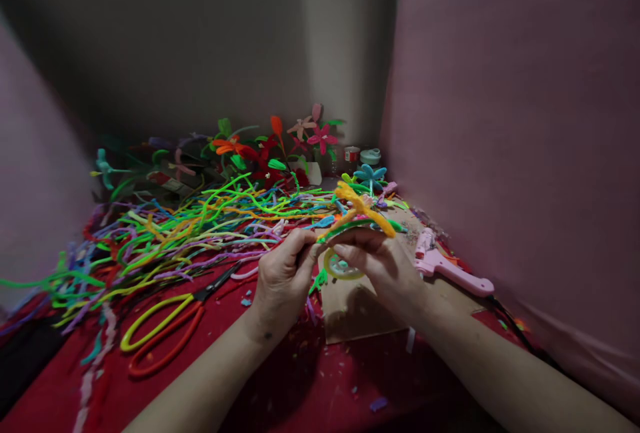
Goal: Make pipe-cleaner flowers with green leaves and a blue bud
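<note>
Yellow flower (361, 207), pipe-cleaner build, sits just above both hands. Its green stem (345, 227) runs across between the fingertips.

Left hand (284, 276): thumb and forefinger pinched on the stem's left end. A short green tail hangs below the grip.
Right hand (383, 266): fingers curled over the stem right under the flower head, gripping it.
The fingertips of the two hands are close together; I can't tell if they touch. Both hands are held up off the desk (300, 379), which has a red cover.

Around them:
- Tape roll (343, 266) lies directly under the gap between the hands, partly hidden by the fingers.
- It lies on a cardboard sheet (355, 316), below and between the wrists.
- Pink glue gun (450, 271) is near the right of the right hand, lying flat, partly on the cardboard.
- Scissors (165, 326) with yellow and red loops lie left of and below the left hand, blades pointing toward it.
- Loose pipe cleaners (200, 226) make a big mixed-colour tangle beyond and left of the left hand.
- Teal flower (371, 175) is just behind the yellow one.
- Finished flowers (280, 146) are bunched farther back, against the wall.
- Small cut scraps (379, 403) are scattered on the desk under both forearms.
</note>
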The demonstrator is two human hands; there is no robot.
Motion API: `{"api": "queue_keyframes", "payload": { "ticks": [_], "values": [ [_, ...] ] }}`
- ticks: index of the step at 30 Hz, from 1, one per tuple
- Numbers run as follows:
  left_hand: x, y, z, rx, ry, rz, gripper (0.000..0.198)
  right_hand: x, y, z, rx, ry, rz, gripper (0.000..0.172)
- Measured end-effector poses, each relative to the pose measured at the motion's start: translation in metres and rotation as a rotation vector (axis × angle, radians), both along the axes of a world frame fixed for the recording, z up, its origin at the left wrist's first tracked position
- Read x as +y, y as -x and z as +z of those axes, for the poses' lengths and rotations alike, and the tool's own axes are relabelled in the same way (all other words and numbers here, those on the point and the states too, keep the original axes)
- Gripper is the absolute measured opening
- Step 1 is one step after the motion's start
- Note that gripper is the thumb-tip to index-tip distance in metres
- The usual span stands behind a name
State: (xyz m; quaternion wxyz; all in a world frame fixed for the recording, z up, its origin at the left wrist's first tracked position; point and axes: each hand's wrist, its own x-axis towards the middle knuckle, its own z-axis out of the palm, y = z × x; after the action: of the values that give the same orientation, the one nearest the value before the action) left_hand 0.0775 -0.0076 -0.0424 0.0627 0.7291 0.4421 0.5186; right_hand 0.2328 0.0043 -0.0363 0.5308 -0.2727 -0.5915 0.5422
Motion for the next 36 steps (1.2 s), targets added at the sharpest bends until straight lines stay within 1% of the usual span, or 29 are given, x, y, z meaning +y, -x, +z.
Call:
{"api": "queue_keyframes", "payload": {
  "ticks": [2, 5, 9, 11, 13, 16, 18, 20, 22, 26, 29, 31, 33, 36],
  "values": [
    [0.002, 0.003, -0.001, 0.038, -0.06, 0.03, 0.005, -0.001, 0.002, -0.004, 0.073, 0.049, 0.031, 0.013],
    [0.004, 0.005, 0.0, 0.089, -0.113, 0.06, 0.005, -0.001, 0.006, -0.008, 0.192, 0.136, 0.12, 0.015],
    [0.004, 0.005, 0.002, 0.207, -0.196, 0.061, 0.008, 0.001, 0.007, -0.009, 0.158, 0.215, 0.212, 0.013],
    [0.004, 0.006, 0.003, 0.25, -0.23, 0.059, 0.009, 0.003, 0.006, -0.01, 0.131, 0.248, 0.213, 0.01],
    [0.004, 0.006, 0.004, 0.284, -0.241, 0.071, 0.009, 0.004, 0.006, -0.01, 0.105, 0.248, 0.197, 0.012],
    [0.004, 0.006, 0.004, 0.3, -0.252, 0.076, 0.01, 0.005, 0.008, -0.01, 0.06, 0.21, 0.16, 0.012],
    [0.003, 0.006, 0.003, 0.278, -0.237, 0.073, 0.01, 0.004, 0.01, -0.009, 0.032, 0.165, 0.101, 0.011],
    [0.003, 0.005, 0.002, 0.237, -0.189, 0.068, 0.009, 0.003, 0.013, -0.008, 0.009, 0.113, 0.007, 0.012],
    [0.004, 0.005, 0.002, 0.187, -0.135, 0.059, 0.009, 0.001, 0.016, -0.008, -0.004, 0.07, -0.051, 0.012],
    [0.005, 0.004, 0.002, 0.075, -0.002, 0.033, 0.009, -0.001, 0.015, -0.008, -0.02, 0.033, -0.02, 0.01],
    [0.002, 0.001, 0.005, -0.043, 0.13, -0.012, 0.01, -0.001, 0.01, -0.008, -0.076, 0.039, -0.017, 0.015],
    [0.0, -0.003, 0.01, -0.18, 0.264, -0.065, 0.013, 0.0, 0.007, -0.007, -0.122, 0.042, -0.054, 0.019],
    [-0.003, -0.007, 0.015, -0.354, 0.44, -0.143, 0.015, 0.002, 0.006, -0.006, -0.151, 0.031, -0.093, 0.019],
    [-0.005, -0.01, 0.02, -0.584, 0.684, -0.286, 0.018, 0.003, 0.005, -0.006, -0.098, 0.006, -0.062, 0.014]
  ]
}}
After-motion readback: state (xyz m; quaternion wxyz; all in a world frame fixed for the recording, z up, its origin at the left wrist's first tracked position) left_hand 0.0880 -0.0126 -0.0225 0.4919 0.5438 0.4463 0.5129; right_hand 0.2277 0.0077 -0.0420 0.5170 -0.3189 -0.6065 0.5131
